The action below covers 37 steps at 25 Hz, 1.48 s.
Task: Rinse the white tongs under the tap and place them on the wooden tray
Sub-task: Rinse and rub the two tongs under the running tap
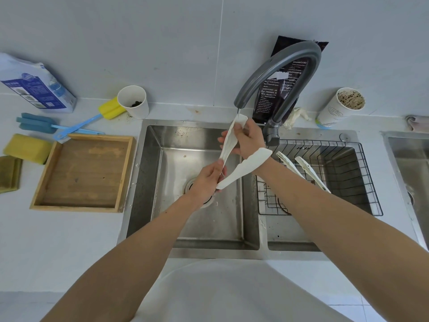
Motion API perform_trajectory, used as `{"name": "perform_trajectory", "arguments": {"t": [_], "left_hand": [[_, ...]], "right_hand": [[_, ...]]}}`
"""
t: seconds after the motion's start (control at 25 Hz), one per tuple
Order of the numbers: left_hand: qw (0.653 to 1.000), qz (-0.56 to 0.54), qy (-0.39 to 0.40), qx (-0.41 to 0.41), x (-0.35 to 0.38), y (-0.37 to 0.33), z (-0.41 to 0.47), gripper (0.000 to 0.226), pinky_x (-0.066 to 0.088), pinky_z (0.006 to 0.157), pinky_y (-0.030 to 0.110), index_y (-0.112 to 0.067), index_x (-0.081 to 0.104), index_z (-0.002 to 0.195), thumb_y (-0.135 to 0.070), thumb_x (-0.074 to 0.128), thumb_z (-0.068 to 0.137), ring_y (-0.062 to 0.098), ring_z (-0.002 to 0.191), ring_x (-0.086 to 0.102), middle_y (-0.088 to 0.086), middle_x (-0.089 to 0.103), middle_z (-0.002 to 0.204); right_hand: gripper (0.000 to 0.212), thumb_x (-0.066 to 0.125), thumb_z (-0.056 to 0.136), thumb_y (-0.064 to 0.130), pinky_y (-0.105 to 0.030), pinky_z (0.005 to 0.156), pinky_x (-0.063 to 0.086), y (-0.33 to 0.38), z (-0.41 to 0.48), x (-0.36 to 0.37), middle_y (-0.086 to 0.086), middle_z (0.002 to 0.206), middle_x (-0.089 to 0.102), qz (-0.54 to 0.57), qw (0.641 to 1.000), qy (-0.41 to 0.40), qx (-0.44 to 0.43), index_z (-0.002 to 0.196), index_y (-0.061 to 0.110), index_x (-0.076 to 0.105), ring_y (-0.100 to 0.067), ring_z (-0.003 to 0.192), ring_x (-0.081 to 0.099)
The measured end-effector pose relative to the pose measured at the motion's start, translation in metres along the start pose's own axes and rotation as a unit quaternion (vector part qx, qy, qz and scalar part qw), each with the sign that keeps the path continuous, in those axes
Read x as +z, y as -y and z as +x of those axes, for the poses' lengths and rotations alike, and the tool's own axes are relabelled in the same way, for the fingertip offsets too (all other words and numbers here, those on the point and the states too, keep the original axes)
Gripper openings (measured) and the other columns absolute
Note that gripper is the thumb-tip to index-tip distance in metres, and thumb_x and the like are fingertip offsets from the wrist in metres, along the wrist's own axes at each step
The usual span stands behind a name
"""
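1. Left hand grips the white tongs at their hinge, below the tap.
2. Right hand pinches one arm, its tip just under the tap's spout.
3. Dark packet behind the tap — print too small to read.

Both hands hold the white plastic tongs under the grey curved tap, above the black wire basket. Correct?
Not quite. The head view shows the left hand and right hand holding the white plastic tongs under the grey curved tap above the bare steel basin, not the black wire basket beside it.
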State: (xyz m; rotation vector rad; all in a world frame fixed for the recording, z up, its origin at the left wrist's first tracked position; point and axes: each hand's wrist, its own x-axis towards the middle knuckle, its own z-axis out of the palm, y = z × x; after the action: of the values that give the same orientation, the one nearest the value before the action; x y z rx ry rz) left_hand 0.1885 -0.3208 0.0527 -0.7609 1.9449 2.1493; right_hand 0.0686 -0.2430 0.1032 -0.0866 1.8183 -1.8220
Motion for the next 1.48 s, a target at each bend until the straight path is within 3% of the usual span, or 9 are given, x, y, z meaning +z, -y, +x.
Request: {"name": "perform_trajectory", "arguments": {"t": [0.16, 0.36, 0.64, 0.8, 0.88, 0.96, 1.24, 1.32, 1.48], "left_hand": [[0.999, 0.025, 0.006, 0.025, 0.007, -0.002, -0.002, 0.045, 0.037, 0.043, 0.018, -0.015, 0.047, 0.073, -0.042, 0.029, 0.105, 0.008, 0.049, 0.038, -0.003, 0.038, 0.059], [1.0, 0.004, -0.007, 0.012, 0.007, -0.003, -0.007, 0.048, 0.035, 0.04, 0.019, -0.011, 0.048, 0.076, -0.044, 0.028, 0.103, 0.007, 0.042, 0.041, 0.0, 0.041, 0.058], [1.0, -0.014, -0.001, 0.012, 0.022, -0.007, -0.014, 0.047, 0.035, 0.037, 0.021, -0.008, 0.049, 0.081, -0.044, 0.03, 0.103, 0.011, 0.038, 0.042, 0.001, 0.044, 0.053], [0.999, -0.04, -0.014, -0.003, 0.021, -0.008, -0.014, 0.045, 0.035, 0.036, 0.02, -0.008, 0.053, 0.087, -0.043, 0.031, 0.103, 0.012, 0.037, 0.042, -0.003, 0.049, 0.05], [0.999, -0.049, -0.02, -0.007, 0.019, -0.008, -0.014, 0.045, 0.034, 0.036, 0.02, -0.01, 0.053, 0.083, -0.043, 0.031, 0.103, 0.012, 0.037, 0.041, -0.003, 0.048, 0.05], [0.998, -0.05, -0.027, 0.002, 0.017, -0.009, -0.014, 0.045, 0.032, 0.036, 0.02, -0.011, 0.05, 0.078, -0.043, 0.031, 0.104, 0.012, 0.035, 0.039, -0.002, 0.045, 0.048], [0.999, -0.01, -0.025, 0.032, 0.021, -0.015, -0.016, 0.044, 0.033, 0.035, 0.019, -0.011, 0.048, 0.076, -0.04, 0.03, 0.105, 0.009, 0.034, 0.041, 0.0, 0.046, 0.05], [0.999, -0.01, -0.026, 0.025, 0.019, -0.015, -0.017, 0.045, 0.033, 0.035, 0.019, -0.011, 0.05, 0.078, -0.042, 0.031, 0.104, 0.01, 0.034, 0.042, 0.005, 0.046, 0.055], [0.999, -0.027, -0.018, 0.018, 0.014, -0.011, -0.02, 0.05, 0.036, 0.036, 0.02, 0.001, 0.055, 0.093, -0.041, 0.031, 0.104, 0.012, 0.036, 0.044, 0.015, 0.049, 0.066]], "right_hand": [[0.029, 0.035, 0.107, 0.033, -0.045, 0.065, 0.059, 0.002, 0.003, 0.002, -0.01, 0.07, 0.063, 0.018, 0.999, -0.027, -0.001, 0.091, 0.013, 0.049, -0.025, 0.056, 0.065], [0.02, 0.042, 0.105, 0.012, -0.034, 0.06, 0.059, -0.007, 0.005, 0.007, -0.01, 0.071, 0.064, 0.108, 0.994, -0.01, 0.011, 0.092, 0.007, 0.055, -0.022, 0.057, 0.064], [0.05, 0.039, 0.101, 0.053, -0.024, 0.045, 0.039, -0.002, 0.014, 0.015, -0.001, 0.053, 0.047, 0.162, 0.983, -0.053, 0.075, 0.071, 0.014, 0.049, -0.013, 0.041, 0.044], [0.015, 0.06, 0.094, 0.017, -0.027, 0.053, 0.05, 0.002, 0.017, 0.012, -0.003, 0.063, 0.058, 0.244, 0.966, 0.038, 0.078, 0.082, 0.012, 0.054, -0.015, 0.052, 0.057], [0.01, 0.045, 0.104, 0.011, -0.028, 0.057, 0.055, -0.002, 0.013, 0.011, -0.008, 0.073, 0.061, 0.215, 0.975, 0.011, 0.053, 0.097, 0.009, 0.053, -0.016, 0.056, 0.063], [0.019, 0.041, 0.106, 0.023, -0.03, 0.053, 0.056, -0.008, 0.004, 0.014, -0.012, 0.073, 0.06, 0.184, 0.98, -0.006, 0.075, 0.103, 0.005, 0.05, -0.018, 0.053, 0.061], [0.066, 0.031, 0.089, 0.075, -0.024, 0.048, 0.045, 0.005, 0.004, 0.016, -0.001, 0.055, 0.039, 0.133, 0.97, 0.0, 0.201, 0.078, 0.012, 0.044, -0.015, 0.044, 0.042], [0.057, 0.035, 0.097, 0.062, -0.026, 0.05, 0.051, 0.008, 0.004, 0.015, -0.002, 0.056, 0.044, 0.161, 0.973, -0.002, 0.166, 0.077, 0.01, 0.047, -0.015, 0.045, 0.047], [0.021, 0.036, 0.106, 0.01, -0.029, 0.069, 0.057, 0.004, 0.01, 0.008, -0.004, 0.076, 0.062, 0.287, 0.953, 0.071, 0.062, 0.095, 0.008, 0.054, -0.016, 0.066, 0.064]]}}
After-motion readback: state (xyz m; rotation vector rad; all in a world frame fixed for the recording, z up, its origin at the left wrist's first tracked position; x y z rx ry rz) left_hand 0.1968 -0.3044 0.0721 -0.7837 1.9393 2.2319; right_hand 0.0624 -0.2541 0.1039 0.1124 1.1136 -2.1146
